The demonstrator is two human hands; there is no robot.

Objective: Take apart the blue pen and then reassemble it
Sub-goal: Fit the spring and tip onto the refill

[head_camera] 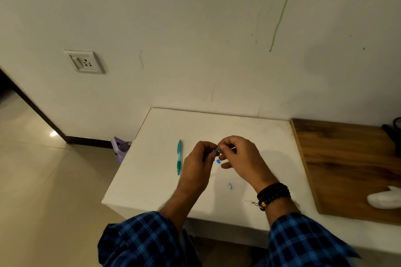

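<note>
Both hands meet above the middle of the white table. My left hand pinches the blue pen's barrel, most of it hidden in my fingers. My right hand pinches a thin refill that pokes out to the right, its end at the barrel's opening. A small blue part shows just below my fingers; whether it rests on the table is unclear. Another small blue part lies on the table nearer to me.
A teal pen lies on the table left of my hands. A wooden board covers the right side, with a white object on it. A purple object sits on the floor by the table's left edge.
</note>
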